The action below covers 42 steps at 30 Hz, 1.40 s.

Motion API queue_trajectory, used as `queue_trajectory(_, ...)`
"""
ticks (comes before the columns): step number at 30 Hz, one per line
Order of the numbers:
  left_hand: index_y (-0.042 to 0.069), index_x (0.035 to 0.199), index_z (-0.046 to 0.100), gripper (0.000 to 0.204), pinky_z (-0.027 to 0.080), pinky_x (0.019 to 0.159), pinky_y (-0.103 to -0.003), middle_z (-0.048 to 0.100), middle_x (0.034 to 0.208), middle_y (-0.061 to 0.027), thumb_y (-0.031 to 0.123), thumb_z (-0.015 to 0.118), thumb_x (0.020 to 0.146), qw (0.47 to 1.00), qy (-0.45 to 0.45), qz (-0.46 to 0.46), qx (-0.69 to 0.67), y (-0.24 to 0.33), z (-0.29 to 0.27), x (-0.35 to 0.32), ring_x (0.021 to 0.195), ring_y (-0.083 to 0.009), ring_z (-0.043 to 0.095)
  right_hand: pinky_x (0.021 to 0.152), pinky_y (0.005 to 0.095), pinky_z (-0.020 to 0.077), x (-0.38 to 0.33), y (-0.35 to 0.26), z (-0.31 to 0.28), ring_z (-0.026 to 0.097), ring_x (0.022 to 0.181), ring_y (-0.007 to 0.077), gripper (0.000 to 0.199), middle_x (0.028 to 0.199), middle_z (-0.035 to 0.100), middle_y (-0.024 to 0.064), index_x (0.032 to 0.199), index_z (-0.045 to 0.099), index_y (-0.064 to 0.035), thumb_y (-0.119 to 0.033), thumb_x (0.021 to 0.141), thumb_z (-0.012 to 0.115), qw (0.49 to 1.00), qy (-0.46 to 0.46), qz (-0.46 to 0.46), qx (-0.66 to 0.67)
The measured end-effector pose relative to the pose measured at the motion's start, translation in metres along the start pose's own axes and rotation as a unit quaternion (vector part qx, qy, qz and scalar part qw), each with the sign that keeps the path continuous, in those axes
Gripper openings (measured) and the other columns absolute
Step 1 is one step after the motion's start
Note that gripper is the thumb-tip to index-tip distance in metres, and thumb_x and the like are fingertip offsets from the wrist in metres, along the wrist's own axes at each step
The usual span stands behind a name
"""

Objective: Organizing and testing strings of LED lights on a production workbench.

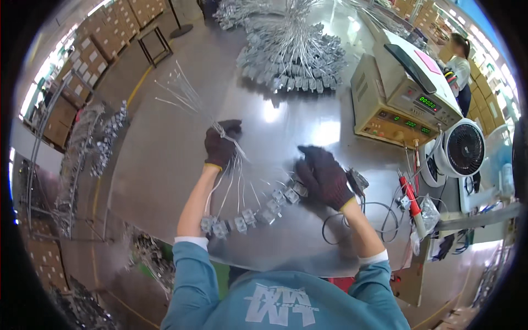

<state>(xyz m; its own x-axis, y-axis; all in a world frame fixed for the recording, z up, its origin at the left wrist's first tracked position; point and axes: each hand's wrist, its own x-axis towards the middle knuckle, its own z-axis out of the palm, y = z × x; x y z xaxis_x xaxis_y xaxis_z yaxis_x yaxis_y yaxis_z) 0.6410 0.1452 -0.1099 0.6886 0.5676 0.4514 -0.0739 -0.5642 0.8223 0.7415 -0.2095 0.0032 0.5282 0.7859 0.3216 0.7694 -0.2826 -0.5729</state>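
Observation:
Both hands wear dark knitted gloves. At the left, my left hand (pixel 220 144) is closed round a bundle of thin white cables (pixel 184 96), gathered where they leave the fist. Loose ends fan out up and left; the other ends run down to small grey plug-like blocks (pixel 242 223), strung in a curved row on the metal table (pixel 159 181). My right hand (pixel 324 177) is at the right end of that row with its fingers stretched out, beside the last block (pixel 300 188). Whether it touches that block I cannot tell. Just right of it lies a dark connector (pixel 357 180) on a black cord.
A large heap of similar cabled blocks (pixel 291 60) covers the far table. At right stand stacked bench instruments (pixel 407 93) with lit displays, a small fan (pixel 465 147) and a red-handled tool (pixel 410 195). Another person (pixel 459 69) stands beyond. Racks with hanging cables (pixel 82 159) are at left.

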Motion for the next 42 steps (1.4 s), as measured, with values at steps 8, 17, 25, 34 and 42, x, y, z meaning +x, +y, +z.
queue_trajectory(8, 0.008, 0.116, 0.084, 0.027, 0.062, 0.089, -0.038, 0.083, 0.095, -0.0104, -0.001, 0.071, 0.093, 0.999, 0.024, -0.003, 0.04, 0.007, 0.005, 0.001, 0.091, -0.0237, 0.079, 0.11, 0.0561, 0.0478, -0.024, -0.048, 0.017, 0.061, 0.129, 0.0416, 0.049, 0.132, 0.07, 0.0194, 0.143, 0.07, -0.0091, -0.033, 0.1, 0.069, 0.997, 0.013, 0.05, -0.059)
queue_trajectory(17, 0.006, 0.152, 0.064, 0.054, 0.061, 0.098, -0.041, 0.08, 0.118, -0.0127, 0.014, 0.074, 0.1, 0.984, -0.053, -0.05, 0.163, 0.054, -0.044, -0.029, 0.106, -0.0283, 0.078, 0.111, 0.055, 0.0488, -0.032, -0.038, 0.028, 0.062, 0.126, 0.0435, 0.042, 0.136, 0.069, 0.0206, 0.14, 0.071, -0.0075, -0.014, 0.099, 0.067, 0.99, 0.13, 0.018, 0.049)
queue_trajectory(25, 0.009, 0.134, 0.074, 0.038, 0.053, 0.112, -0.048, 0.069, 0.144, -0.0182, 0.025, 0.069, 0.1, 0.883, -0.222, 0.308, 0.276, 0.107, -0.071, -0.074, 0.132, -0.0393, 0.065, 0.103, 0.0528, 0.0516, -0.021, -0.038, 0.016, 0.064, 0.118, 0.0425, 0.035, 0.124, 0.072, 0.0184, 0.132, 0.075, -0.0082, -0.015, 0.098, 0.067, 0.996, 0.083, 0.018, 0.012)
queue_trajectory(34, 0.018, 0.153, 0.066, 0.061, 0.061, 0.087, -0.048, 0.077, 0.129, -0.013, 0.014, 0.074, 0.093, 0.898, -0.357, 0.208, 0.153, 0.116, 0.004, -0.067, 0.099, -0.0333, 0.076, 0.114, 0.0523, 0.0502, -0.011, 0.001, 0.009, 0.06, 0.133, 0.0421, 0.043, 0.146, 0.067, 0.018, 0.139, 0.073, -0.0111, -0.014, 0.098, 0.061, 0.995, 0.078, 0.004, 0.054)
queue_trajectory(42, 0.025, 0.158, 0.062, 0.061, 0.055, 0.067, -0.05, 0.073, 0.087, -0.0073, 0.033, 0.077, 0.099, 0.873, -0.341, 0.281, 0.208, 0.109, 0.032, -0.05, 0.072, -0.033, 0.071, 0.115, 0.0513, 0.0502, -0.022, -0.001, 0.01, 0.061, 0.133, 0.0416, 0.047, 0.147, 0.067, 0.018, 0.143, 0.071, -0.0119, -0.012, 0.097, 0.061, 0.993, 0.108, 0.049, 0.027)
